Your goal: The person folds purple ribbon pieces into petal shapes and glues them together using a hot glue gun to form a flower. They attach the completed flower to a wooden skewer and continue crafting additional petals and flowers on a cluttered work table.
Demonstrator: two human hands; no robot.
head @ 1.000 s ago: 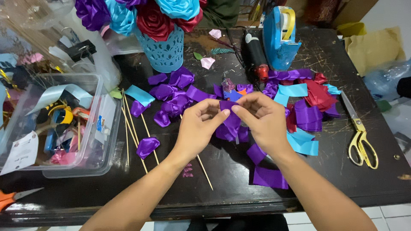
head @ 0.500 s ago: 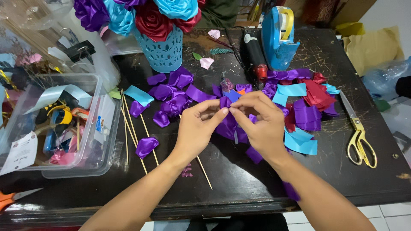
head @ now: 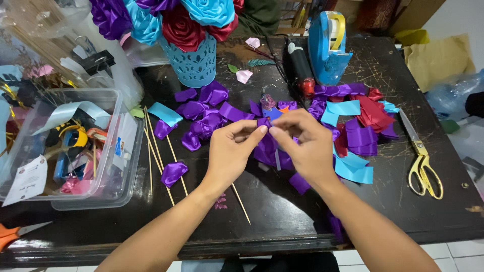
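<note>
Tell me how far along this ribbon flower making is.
Done: several finished ribbon roses stand in the blue vase. In hand: the left hand and right hand pinch a purple ribbon piece between them. Left: many loose ribbon pieces and bare wooden skewers lie on the table.

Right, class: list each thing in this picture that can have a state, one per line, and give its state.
Left hand: grip pinched on the purple ribbon piece.
Right hand: grip pinched on the same piece.
Gold-handled scissors: closed, lying flat.
Clear plastic box: open, full.
Blue lattice vase: upright, holding ribbon roses.
Thin wooden sticks: lying loose.
</note>
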